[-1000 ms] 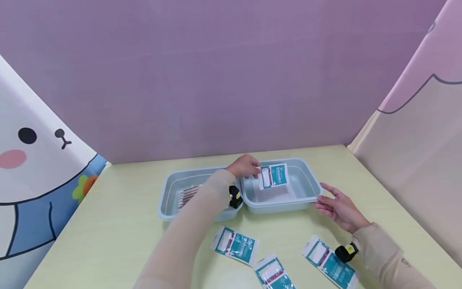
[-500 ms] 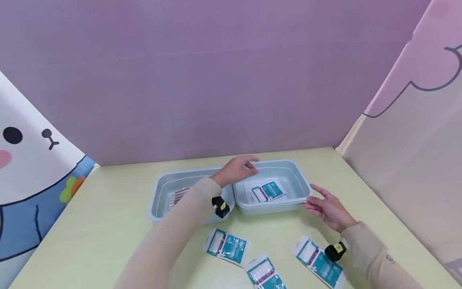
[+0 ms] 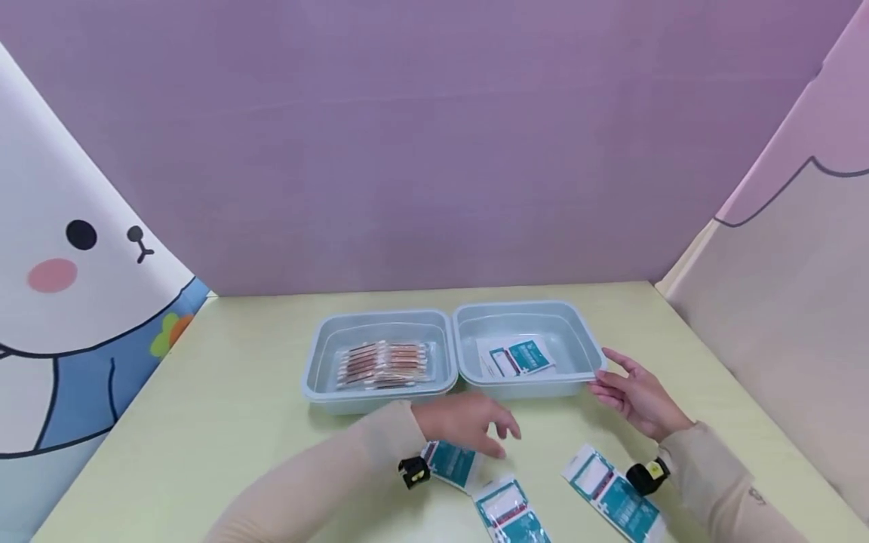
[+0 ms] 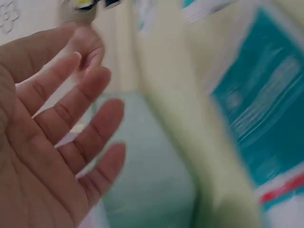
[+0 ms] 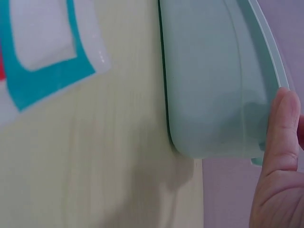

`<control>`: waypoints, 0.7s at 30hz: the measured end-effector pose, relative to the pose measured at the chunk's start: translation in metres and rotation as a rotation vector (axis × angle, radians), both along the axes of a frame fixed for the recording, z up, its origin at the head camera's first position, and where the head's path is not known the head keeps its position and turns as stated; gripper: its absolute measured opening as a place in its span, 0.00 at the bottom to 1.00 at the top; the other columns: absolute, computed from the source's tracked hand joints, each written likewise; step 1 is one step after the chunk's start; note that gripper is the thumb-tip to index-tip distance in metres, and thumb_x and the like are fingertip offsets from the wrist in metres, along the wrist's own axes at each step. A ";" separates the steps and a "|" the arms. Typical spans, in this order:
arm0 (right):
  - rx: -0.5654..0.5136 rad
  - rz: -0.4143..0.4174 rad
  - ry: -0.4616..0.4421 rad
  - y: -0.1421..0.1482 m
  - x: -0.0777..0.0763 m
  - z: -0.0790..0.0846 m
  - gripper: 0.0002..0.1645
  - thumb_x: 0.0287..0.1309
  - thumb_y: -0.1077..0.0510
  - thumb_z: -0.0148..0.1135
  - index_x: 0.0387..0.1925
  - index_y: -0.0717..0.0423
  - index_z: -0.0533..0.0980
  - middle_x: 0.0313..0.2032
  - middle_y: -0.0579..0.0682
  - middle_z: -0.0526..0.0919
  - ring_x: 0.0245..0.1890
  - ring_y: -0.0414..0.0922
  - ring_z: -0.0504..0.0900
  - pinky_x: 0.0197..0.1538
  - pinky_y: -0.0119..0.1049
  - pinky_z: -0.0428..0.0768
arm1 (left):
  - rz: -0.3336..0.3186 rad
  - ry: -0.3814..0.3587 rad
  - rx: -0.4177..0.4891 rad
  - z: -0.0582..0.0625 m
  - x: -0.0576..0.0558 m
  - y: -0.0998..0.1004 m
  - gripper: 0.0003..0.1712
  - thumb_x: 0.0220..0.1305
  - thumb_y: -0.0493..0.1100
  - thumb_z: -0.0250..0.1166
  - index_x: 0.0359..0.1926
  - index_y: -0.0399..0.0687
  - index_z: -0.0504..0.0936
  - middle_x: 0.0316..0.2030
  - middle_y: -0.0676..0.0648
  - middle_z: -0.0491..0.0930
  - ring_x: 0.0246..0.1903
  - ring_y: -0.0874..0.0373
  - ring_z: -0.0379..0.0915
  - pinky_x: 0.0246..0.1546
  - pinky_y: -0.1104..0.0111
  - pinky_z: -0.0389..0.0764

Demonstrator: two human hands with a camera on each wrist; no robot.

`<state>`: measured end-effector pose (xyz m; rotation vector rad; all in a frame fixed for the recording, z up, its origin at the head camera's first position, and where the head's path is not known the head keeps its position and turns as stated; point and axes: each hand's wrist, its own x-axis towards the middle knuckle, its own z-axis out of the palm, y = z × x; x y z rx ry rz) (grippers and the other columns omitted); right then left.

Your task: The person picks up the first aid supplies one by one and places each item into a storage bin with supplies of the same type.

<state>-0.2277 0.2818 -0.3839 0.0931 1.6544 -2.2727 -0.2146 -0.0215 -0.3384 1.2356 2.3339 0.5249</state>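
Observation:
My left hand (image 3: 465, 422) hovers over a teal and white sealed packet (image 3: 451, 464), its fingers relaxed and holding nothing. It hides part of that packet. In the left wrist view the palm and spread fingers (image 4: 85, 111) show beside a blurred packet (image 4: 266, 99). At the right, my right hand (image 3: 638, 400) grips the near right corner of a pale blue plastic bin (image 3: 536, 390), thumb and fingers at the rim. The right wrist view shows the thumb along the rim of the bin (image 5: 209, 85). Inside this bin lies another teal and white packet (image 3: 531, 356).
A second pale blue bin (image 3: 376, 405) stands to the left, right beside the first, with packs of brown-stemmed swabs (image 3: 387, 362) inside. Two more packets, a middle one (image 3: 511, 516) and a right one (image 3: 616, 498), lie on the table's near side. A purple partition (image 3: 434, 151) rises behind.
My left hand let a packet go into the right bin, then drew back toward me over the packets on the table. The right hand has stayed at the bin's corner.

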 end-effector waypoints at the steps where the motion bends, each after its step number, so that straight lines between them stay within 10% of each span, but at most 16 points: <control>1: 0.009 0.004 -0.003 0.000 0.000 0.000 0.30 0.66 0.62 0.56 0.64 0.48 0.56 0.34 0.52 0.86 0.34 0.43 0.86 0.40 0.31 0.80 | -0.004 0.019 -0.031 -0.005 0.003 0.000 0.18 0.60 0.43 0.68 0.53 0.50 0.81 0.40 0.54 0.83 0.32 0.71 0.72 0.36 0.81 0.71; 10: 0.016 0.022 0.013 0.001 -0.006 0.005 0.30 0.67 0.62 0.55 0.65 0.50 0.55 0.34 0.52 0.86 0.34 0.43 0.86 0.40 0.32 0.80 | 0.175 0.011 -0.178 -0.031 0.016 0.009 0.19 0.55 0.48 0.72 0.49 0.58 0.83 0.31 0.60 0.77 0.31 0.70 0.68 0.33 0.74 0.69; 21: -0.006 0.010 -0.045 0.000 -0.004 0.007 0.28 0.66 0.63 0.57 0.62 0.44 0.58 0.33 0.52 0.86 0.33 0.44 0.86 0.39 0.32 0.81 | 0.150 0.038 -0.264 -0.046 0.020 0.019 0.20 0.52 0.50 0.74 0.48 0.62 0.82 0.26 0.59 0.70 0.28 0.66 0.65 0.30 0.73 0.66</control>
